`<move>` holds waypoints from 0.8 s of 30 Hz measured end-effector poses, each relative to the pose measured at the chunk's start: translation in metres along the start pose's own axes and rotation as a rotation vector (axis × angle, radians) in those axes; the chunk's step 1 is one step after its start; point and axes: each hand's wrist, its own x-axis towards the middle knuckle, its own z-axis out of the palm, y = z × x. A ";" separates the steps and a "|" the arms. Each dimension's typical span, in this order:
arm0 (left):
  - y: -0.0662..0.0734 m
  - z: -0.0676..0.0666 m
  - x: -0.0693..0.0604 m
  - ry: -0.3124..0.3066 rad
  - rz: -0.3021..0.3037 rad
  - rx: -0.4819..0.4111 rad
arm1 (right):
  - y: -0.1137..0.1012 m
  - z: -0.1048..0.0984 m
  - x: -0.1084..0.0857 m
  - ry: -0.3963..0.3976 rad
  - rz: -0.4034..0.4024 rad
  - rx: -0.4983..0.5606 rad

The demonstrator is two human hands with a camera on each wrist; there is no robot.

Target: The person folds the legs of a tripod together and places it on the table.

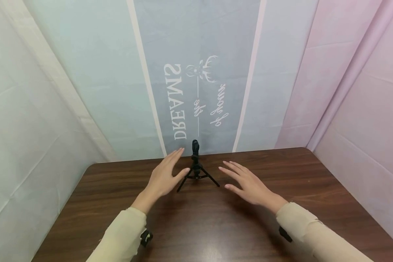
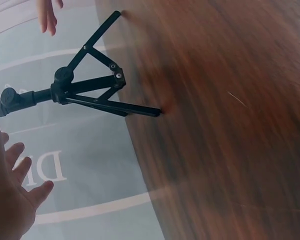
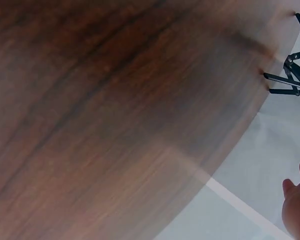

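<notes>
A small black tripod stands on its spread legs near the far edge of the brown table; the left wrist view shows its legs and joints, the right wrist view only part of its legs. My left hand is just left of it, fingers extended, the thumb tip beside a leg; whether they touch I cannot tell. To the right, apart from the tripod, my right hand hovers with fingers spread and holds nothing. Both hands show partly in their wrist views, left and right.
The wood-grain table reaches a printed cloth backdrop with lettering and a deer head. Pale cloth walls enclose the left and right sides. A black device is at the left sleeve, another at the right.
</notes>
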 end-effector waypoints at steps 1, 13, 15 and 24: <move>0.001 0.000 0.002 0.001 0.002 -0.016 | 0.001 0.001 0.001 -0.004 -0.005 0.006; 0.008 0.003 0.024 -0.011 -0.042 -0.279 | 0.013 0.012 0.016 -0.001 -0.016 0.093; 0.009 0.004 0.028 -0.006 -0.036 -0.323 | 0.014 0.014 0.019 -0.004 0.005 0.118; 0.015 0.011 0.043 0.075 -0.015 -0.478 | 0.015 0.023 0.028 -0.022 0.097 0.235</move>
